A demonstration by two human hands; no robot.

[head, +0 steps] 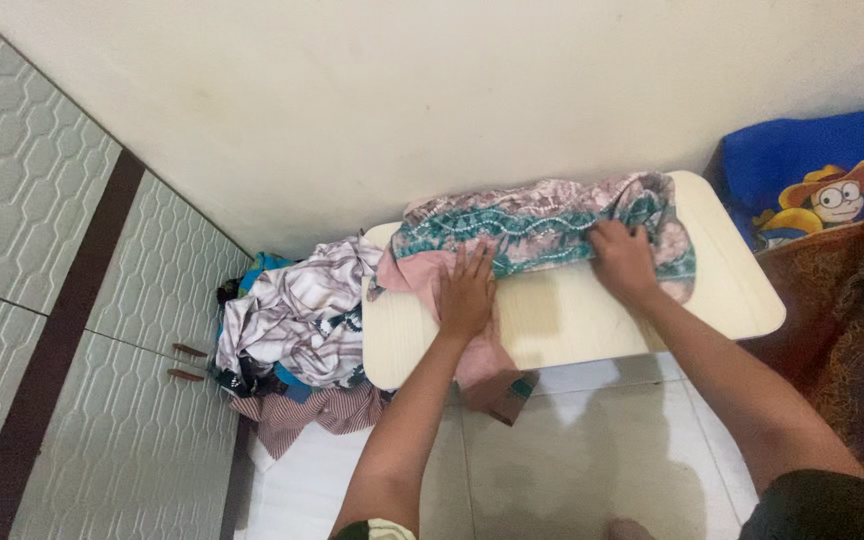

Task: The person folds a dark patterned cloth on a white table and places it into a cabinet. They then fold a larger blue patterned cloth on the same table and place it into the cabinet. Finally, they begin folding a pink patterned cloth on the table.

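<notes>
Patterned pink-and-teal cloth (542, 232) lies bunched along the tabletop's (592, 320) far edge, so we keep our left hand (466, 290) flat on its near fold while our right hand (622, 260), fingers spread, smooths outward.

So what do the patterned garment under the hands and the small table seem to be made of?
The patterned garment looks like thin, soft woven fabric with a matte pink-and-teal print: it bunches and drapes limply over the edge under the left hand and right hand. The small table looks like pale laminated board or plastic, with a smooth, faintly glossy top and rounded corners; which one I can't tell.
</notes>
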